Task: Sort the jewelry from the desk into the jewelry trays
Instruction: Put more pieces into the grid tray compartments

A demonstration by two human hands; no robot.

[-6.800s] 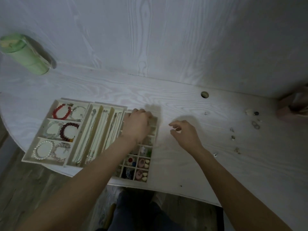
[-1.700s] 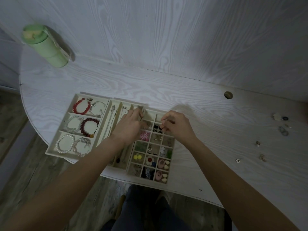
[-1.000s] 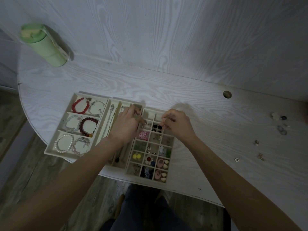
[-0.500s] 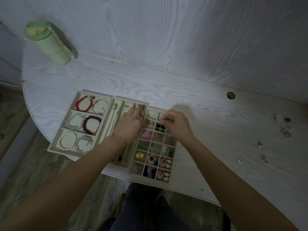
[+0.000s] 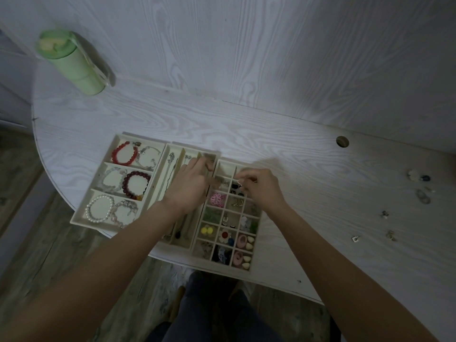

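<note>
Holding a tiny earring (image 5: pixel 238 181) pinched in its fingers, the right hand (image 5: pixel 262 187) hovers over the far cells of the small-cell tray (image 5: pixel 256 219). The left hand (image 5: pixel 191 187) curls beside it; I cannot tell if it grips anything. Drop the piece gently into one cell. More jewelry (image 5: pixel 385 214) waits on the table (image 5: pixel 308 169), far right.

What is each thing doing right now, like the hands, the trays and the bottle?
Left hand: fingers curled over the small-compartment tray's far end.
Right hand: pinching a small silver earring.
Cream small-compartment tray: mostly filled.
Cream bracelet tray: holds bracelets.
Green bottle: upright, lid shut.
Loose small jewelry: unsorted on the desk.
</note>
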